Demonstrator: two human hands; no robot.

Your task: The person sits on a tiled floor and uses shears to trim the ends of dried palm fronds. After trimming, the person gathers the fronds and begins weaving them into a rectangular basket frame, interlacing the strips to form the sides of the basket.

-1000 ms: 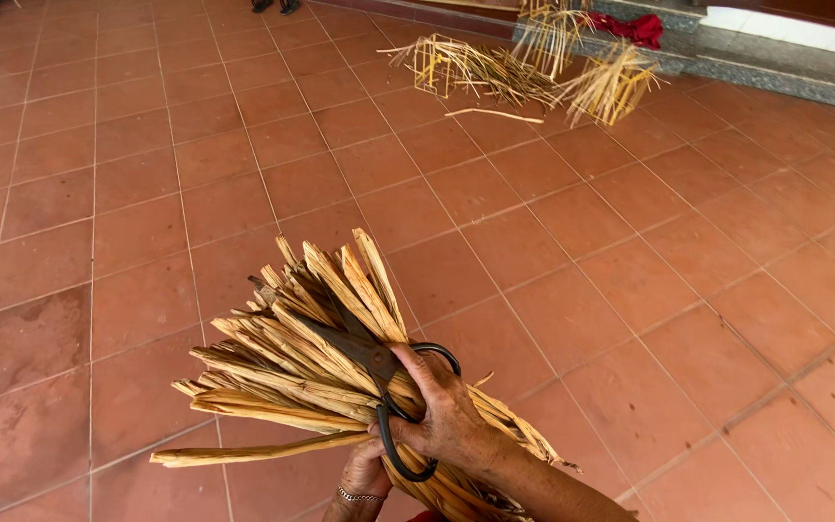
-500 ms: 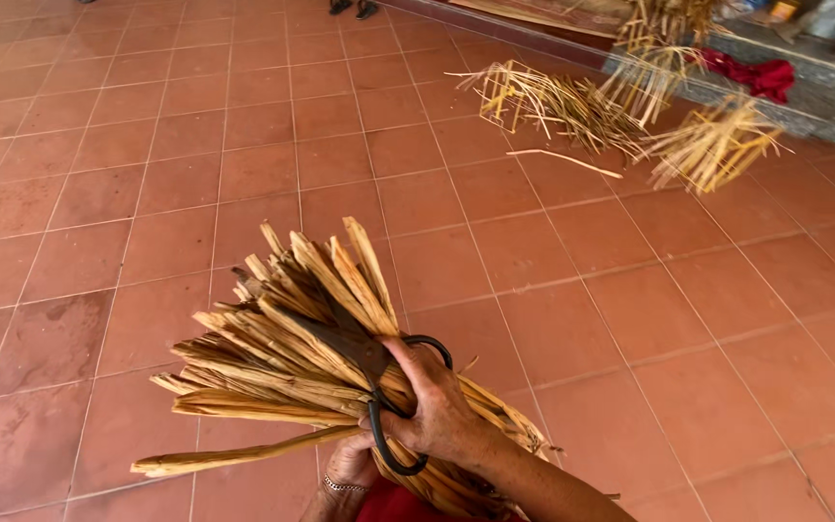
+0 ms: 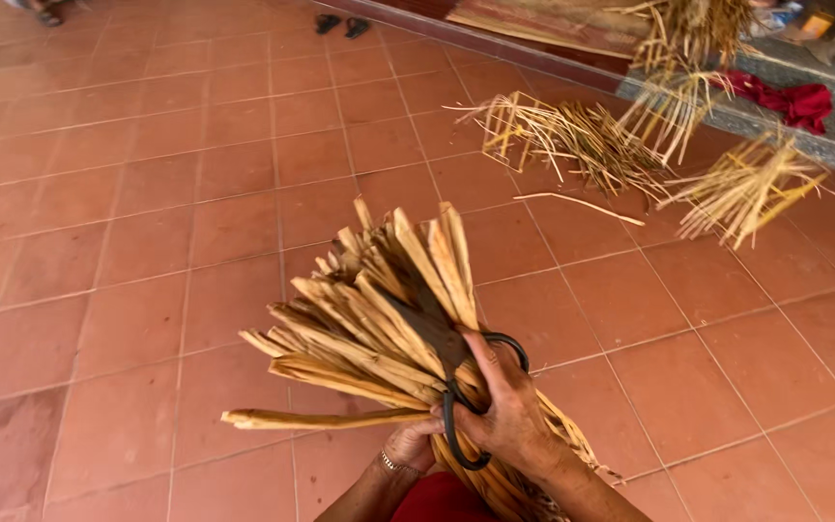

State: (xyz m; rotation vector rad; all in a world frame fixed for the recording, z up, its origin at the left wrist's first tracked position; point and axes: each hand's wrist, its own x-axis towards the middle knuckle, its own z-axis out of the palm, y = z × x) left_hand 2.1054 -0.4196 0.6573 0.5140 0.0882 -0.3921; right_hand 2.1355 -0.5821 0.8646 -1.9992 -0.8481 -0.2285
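Head view, single frame. Your right hand [image 3: 506, 406] has its fingers through the black loops of the shears [image 3: 456, 382], closed around them; the dark blades run up and left into the bundle [image 3: 369, 329] of flat dry strips. Your left hand [image 3: 408, 447] sits under the bundle, curled about its lower stems, mostly hidden by the right; grip looks firm, but you cannot see the fingertips.

Location: bundle held in the air over the tiled floor [image 3: 147, 242], ends fanned up and to the left. One long strip [image 3: 321, 419] juts out level at the bottom, apart from the fan.

Notes for the cut, as judgement:
- Keep the left hand below the blades; it looks close to the pivot.
- Blade tips are buried among the strips, so you cannot tell how many lie between them. Take few at a time; dry strips likely split if crowded.
- Hold the fan steady so ends come off even.
- Gather in the stray strip or it may slip loose.

Elsewhere: loose piles [image 3: 572, 135] of like material lie on the floor, well apart, by a step with a red cloth [image 3: 794, 101].
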